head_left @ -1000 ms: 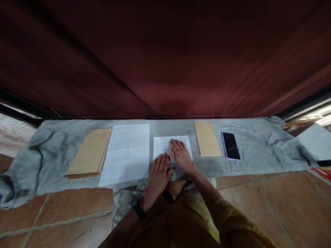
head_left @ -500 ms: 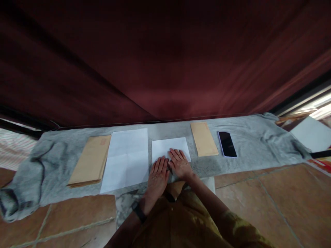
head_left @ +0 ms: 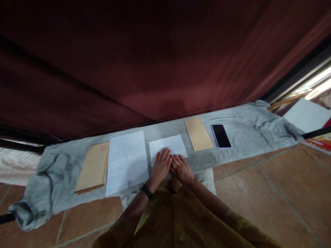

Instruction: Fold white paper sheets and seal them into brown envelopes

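A folded sheet of white paper [head_left: 168, 142] lies on the grey cloth in front of my body. My left hand [head_left: 161, 163] rests flat on it, fingers stretched out toward the far side. Beside it, my right hand [head_left: 182, 169] lies flat across the near edge of the paper, its fingertips close against my left hand. The palms hide the near part of the sheet. To the left are larger white sheets [head_left: 126, 162], lying flat. A single brown envelope [head_left: 198, 133] lies to the right of the folded paper.
A pile of brown envelopes [head_left: 93, 165] sits at the left. A phone [head_left: 221, 136] with a dark screen lies right of the single envelope. The grey cloth [head_left: 248, 137] covers the narrow surface, and a dark red curtain [head_left: 165, 75] hangs behind it.
My left hand has slid forward and slightly right over the folded paper, while my right hand has drawn back toward its near edge. The view has tilted a little.
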Available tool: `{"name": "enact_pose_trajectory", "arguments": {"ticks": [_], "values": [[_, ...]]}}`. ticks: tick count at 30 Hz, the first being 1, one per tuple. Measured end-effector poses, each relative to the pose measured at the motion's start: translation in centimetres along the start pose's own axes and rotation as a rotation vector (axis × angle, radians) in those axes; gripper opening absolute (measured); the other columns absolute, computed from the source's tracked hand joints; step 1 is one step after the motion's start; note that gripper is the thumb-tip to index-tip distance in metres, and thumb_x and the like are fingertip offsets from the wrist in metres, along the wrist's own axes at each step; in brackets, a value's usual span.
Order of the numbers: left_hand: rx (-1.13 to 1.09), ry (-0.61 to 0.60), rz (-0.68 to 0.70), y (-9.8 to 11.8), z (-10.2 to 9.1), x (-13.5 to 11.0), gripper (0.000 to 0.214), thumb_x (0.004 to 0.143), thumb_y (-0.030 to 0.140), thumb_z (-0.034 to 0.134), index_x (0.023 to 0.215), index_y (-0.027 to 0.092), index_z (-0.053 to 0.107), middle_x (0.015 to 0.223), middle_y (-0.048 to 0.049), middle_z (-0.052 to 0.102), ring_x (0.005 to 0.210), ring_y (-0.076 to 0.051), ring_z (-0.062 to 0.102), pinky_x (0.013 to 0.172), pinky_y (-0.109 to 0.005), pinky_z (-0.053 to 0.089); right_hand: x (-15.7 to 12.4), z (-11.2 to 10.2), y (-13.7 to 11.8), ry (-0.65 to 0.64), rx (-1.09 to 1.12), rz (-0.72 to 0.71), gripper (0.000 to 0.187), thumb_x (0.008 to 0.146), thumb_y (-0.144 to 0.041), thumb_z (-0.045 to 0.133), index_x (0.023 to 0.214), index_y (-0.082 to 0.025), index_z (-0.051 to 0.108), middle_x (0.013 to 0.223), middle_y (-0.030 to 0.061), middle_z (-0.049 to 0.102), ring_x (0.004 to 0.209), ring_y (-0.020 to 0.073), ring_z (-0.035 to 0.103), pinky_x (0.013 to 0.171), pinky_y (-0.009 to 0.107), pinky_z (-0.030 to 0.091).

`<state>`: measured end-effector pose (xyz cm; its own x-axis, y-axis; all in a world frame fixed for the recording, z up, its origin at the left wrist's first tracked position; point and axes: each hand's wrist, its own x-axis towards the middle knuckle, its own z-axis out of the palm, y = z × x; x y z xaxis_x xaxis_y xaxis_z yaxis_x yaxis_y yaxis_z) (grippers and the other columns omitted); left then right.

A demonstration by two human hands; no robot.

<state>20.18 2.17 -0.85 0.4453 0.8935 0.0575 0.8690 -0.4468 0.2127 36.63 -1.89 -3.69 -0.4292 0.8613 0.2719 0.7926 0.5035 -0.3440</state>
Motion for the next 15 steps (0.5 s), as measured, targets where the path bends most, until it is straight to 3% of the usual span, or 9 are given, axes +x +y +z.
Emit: {"name": "enact_pose_trajectory", "arguments": {"ticks": [5, 15], "values": [[0.025, -0.064, -0.006, -0.7, 0.2, 2.1, 0.054, 0.106, 0.035, 0.028, 0.153, 0.013, 0.041, 0.161, -0.0115, 0.04, 0.153, -0.027, 0.028, 0.124, -0.05, 0.027, -0.1, 0.2, 0.0, 0.011, 0.016, 0.02, 0.045, 0.101, -0.032, 0.054, 0.142, -0.015, 0.056, 0.146, 0.01, 0.059, 0.142, 0.0245, 0.046, 0.124, 0.046, 0.029], [0.022, 0.008, -0.038, -3.9, 1.1, 3.8, 0.058, 0.103, 0.036, 0.035, 0.155, 0.011, 0.036, 0.162, -0.0158, 0.037, 0.154, -0.027, 0.025, 0.124, -0.049, 0.026, 0.1, -0.4, -0.2, -0.016, 0.028, 0.011, 0.047, 0.103, -0.032, 0.05, 0.148, -0.019, 0.05, 0.153, 0.0089, 0.052, 0.145, 0.0232, 0.042, 0.124, 0.048, 0.027]]}}
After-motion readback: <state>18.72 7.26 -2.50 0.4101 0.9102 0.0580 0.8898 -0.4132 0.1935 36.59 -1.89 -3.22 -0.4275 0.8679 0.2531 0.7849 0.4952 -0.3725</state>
